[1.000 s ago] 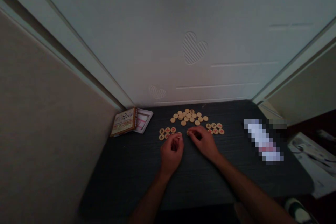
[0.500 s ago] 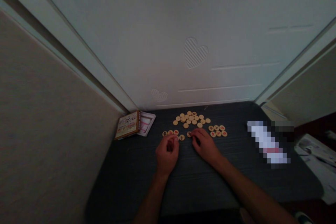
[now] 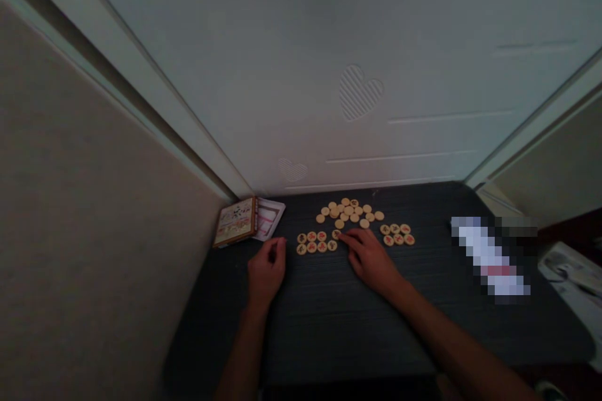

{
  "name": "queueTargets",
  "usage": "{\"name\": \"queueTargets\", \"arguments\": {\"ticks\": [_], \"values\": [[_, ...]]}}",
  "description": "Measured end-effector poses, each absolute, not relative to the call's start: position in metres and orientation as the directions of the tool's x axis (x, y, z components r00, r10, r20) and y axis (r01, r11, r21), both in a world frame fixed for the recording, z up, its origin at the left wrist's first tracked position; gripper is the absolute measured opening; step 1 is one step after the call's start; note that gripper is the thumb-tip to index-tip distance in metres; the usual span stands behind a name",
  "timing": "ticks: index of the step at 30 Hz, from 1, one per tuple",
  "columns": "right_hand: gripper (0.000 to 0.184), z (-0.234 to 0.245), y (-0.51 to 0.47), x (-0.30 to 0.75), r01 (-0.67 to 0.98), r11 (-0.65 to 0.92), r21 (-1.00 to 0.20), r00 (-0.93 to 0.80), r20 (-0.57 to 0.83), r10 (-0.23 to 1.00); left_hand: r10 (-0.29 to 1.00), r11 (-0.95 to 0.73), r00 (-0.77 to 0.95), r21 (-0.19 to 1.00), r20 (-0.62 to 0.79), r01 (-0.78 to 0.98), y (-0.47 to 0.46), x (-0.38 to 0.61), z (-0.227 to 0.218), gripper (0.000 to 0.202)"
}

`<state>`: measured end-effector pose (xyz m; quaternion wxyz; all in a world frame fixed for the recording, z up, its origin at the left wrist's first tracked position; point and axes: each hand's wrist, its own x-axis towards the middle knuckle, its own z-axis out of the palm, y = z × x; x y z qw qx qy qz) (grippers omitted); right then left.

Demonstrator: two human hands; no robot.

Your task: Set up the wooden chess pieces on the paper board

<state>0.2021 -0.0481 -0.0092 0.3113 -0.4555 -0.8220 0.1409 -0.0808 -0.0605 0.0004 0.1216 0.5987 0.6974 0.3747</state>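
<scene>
Round wooden xiangqi pieces lie on the dark table in two groups, marked in red and black characters. At the right end of the left group's back row, my right hand point(image 3: 371, 259) has its fingertips on a black-marked xiangqi piece point(image 3: 336, 234), which lies flat. Left of that group, my left hand point(image 3: 266, 269) is held with fingers curled together, and I see nothing in it. The right group point(image 3: 399, 239) of face-up pieces sits beyond my right hand. A loose pile of mostly blank-side-up pieces point(image 3: 348, 211) is spread behind.
A patterned box point(image 3: 236, 221) leans over a printed paper or booklet point(image 3: 269, 218) at the table's back left. A pixelated white object point(image 3: 491, 260) lies at the right. The white panel with embossed hearts point(image 3: 360, 93) rises directly behind the dark table point(image 3: 338, 319).
My left hand has drawn back to the left, uncovering the front row of pieces. My right hand has brought its piece up against the left group's back row. The view has shifted slightly.
</scene>
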Motion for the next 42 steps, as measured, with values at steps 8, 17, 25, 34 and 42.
{"name": "queueTargets", "arguments": {"ticks": [8,17,25,34,42], "values": [[0.059,-0.002,-0.047,0.198,0.698,0.536,-0.475,-0.412,0.346,0.843,0.935,-0.029,-0.219,0.673,0.281,0.739,-0.060,-0.078,0.000,0.032],[0.058,-0.003,-0.047,0.198,0.707,0.545,-0.450,-0.426,0.345,0.837,0.928,-0.020,-0.235,0.668,0.290,0.744,-0.059,-0.079,-0.001,0.034],[0.059,-0.006,-0.046,0.199,0.655,0.549,-0.519,-0.384,0.396,0.834,0.920,-0.016,-0.255,0.677,0.299,0.736,-0.059,-0.077,0.001,0.036],[0.043,-0.002,-0.070,0.226,0.578,0.542,-0.610,-0.402,0.365,0.840,0.942,-0.207,-0.017,0.619,0.336,0.758,-0.050,-0.047,0.036,0.024],[0.033,0.000,-0.100,0.277,0.592,0.441,-0.675,-0.280,0.341,0.898,0.833,-0.549,0.379,0.524,0.402,0.651,-0.038,0.063,0.046,0.023]]}}
